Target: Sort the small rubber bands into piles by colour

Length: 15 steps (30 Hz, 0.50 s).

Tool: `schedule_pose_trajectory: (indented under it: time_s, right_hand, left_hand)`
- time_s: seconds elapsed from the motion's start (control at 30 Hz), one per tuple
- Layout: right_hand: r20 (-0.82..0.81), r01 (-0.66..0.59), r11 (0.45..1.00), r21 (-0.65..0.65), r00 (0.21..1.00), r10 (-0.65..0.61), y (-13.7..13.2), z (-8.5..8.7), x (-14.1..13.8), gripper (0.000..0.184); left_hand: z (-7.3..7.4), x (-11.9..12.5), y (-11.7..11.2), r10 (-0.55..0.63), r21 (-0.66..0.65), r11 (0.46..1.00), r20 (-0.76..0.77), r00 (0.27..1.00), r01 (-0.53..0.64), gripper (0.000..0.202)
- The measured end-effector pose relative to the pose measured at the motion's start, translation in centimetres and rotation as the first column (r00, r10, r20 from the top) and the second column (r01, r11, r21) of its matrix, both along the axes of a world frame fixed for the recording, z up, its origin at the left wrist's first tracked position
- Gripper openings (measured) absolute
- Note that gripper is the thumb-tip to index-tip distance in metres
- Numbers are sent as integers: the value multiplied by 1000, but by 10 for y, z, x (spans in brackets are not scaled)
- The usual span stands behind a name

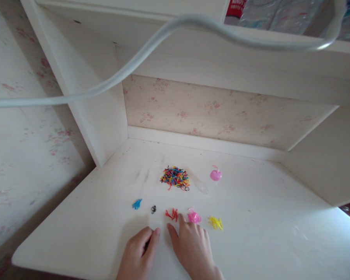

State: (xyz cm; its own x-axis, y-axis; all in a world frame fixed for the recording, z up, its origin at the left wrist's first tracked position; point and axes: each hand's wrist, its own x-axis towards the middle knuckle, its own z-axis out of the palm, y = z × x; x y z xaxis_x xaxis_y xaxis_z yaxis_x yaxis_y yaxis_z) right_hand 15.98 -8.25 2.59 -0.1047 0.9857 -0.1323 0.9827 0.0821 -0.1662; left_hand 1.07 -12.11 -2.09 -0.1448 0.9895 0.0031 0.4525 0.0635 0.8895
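Observation:
My left hand (140,251) rests on the desk near its front, fingers curled in and thumb against them; whatever it may hold is hidden. Beside it, my right hand (192,245) has its index finger stretched out and its thumb apart, with the fingertip at the right edge of a few red rubber bands (172,214). Just beyond its knuckles lies a pink bunch of rubber bands (194,216). To the right are yellow rubber bands (216,223). On the left sit black rubber bands (153,209) and blue rubber bands (137,204). Farther back is a mixed-colour rubber band pile (175,177).
A clear plastic bag (201,184) lies right of the pile, and a pink apple-shaped item (216,175) is beyond it. The white desk (251,241) has side panels and a shelf overhead. A pale cable (134,64) crosses the upper view.

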Motion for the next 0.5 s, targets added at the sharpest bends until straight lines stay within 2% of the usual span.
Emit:
schedule_pose_trajectory:
  time_s: [0.23,0.5]
  right_hand:
    - [-13,-8,994,108,1000,10,15,-4,-20,27]
    - [-49,-25,994,105,998,30,17,-3,-18,23]
  left_hand:
    - [4,1,-1,0,25,1000,-38,999,1,41]
    - [8,2,-2,18,52,999,-42,999,-16,40]
